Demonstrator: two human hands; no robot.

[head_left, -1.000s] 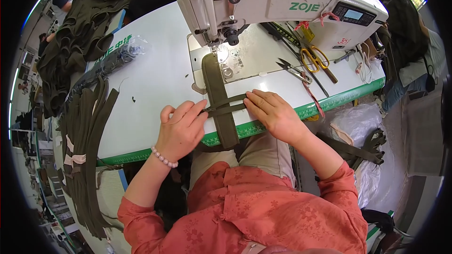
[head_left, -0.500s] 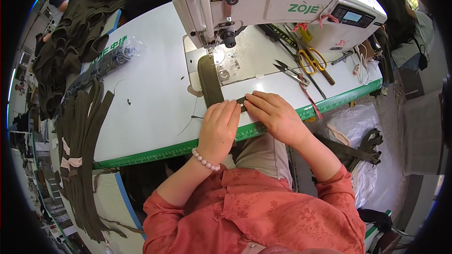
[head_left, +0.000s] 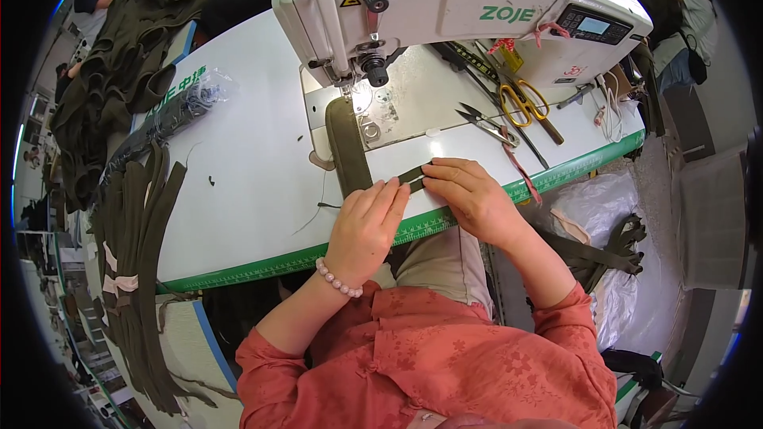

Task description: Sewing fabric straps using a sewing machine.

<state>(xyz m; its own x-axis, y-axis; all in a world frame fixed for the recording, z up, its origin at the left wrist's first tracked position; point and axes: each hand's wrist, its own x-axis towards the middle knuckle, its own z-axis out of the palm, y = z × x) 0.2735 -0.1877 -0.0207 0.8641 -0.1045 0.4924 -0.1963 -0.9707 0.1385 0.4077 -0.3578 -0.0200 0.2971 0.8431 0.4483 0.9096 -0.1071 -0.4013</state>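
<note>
A dark olive fabric strip (head_left: 347, 143) runs from beneath the needle area of the white sewing machine (head_left: 453, 4) toward the table's front edge. My left hand (head_left: 367, 222) has its fingers close together over the strip's near end. Between my hands shows a narrow, folded-looking dark olive section (head_left: 415, 178) with a small light spot; whether it joins the longer strip is hidden under my left fingers. My right hand (head_left: 475, 200) pinches that section's right end, fingers together, thumb out of sight. Both hands rest at the table's front edge.
Thread snips (head_left: 489, 125) and yellow-handled scissors (head_left: 520, 103) lie right of the machine bed. A bundle of olive strips (head_left: 143, 222) hangs over the table's left side, near a plastic-wrapped roll (head_left: 171, 117). A green measuring tape (head_left: 262, 264) lines the front edge.
My hands have moved slightly apart, so more of the narrow folded section shows between them. The view has shifted a little, and the long strip still lies under the machine.
</note>
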